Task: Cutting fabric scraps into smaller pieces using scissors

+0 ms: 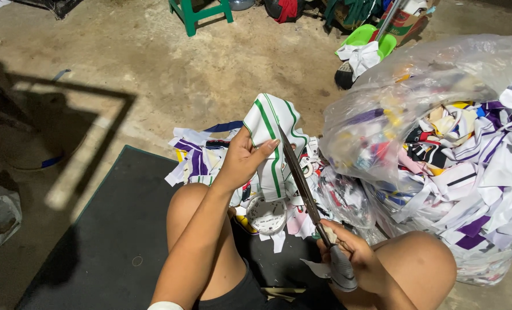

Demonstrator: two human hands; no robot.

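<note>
Left hand (241, 161) mid-frame grips the white green-striped cloth piece (273, 143) upright, right hand (348, 255) lower right closed on the scissors (305, 186), whose closed blades run up-left along the cloth's right edge, scrap pile (201, 158) behind.

Informal home workshop — bare concrete floor (152, 69), bulging plastic bag (440, 143) of fabric scraps, floor mat (112, 241)

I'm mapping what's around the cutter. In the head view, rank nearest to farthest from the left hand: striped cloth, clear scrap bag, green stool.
1. Striped cloth, held in the left hand.
2. Clear scrap bag, to its right.
3. Green stool, far up at the top.
</note>
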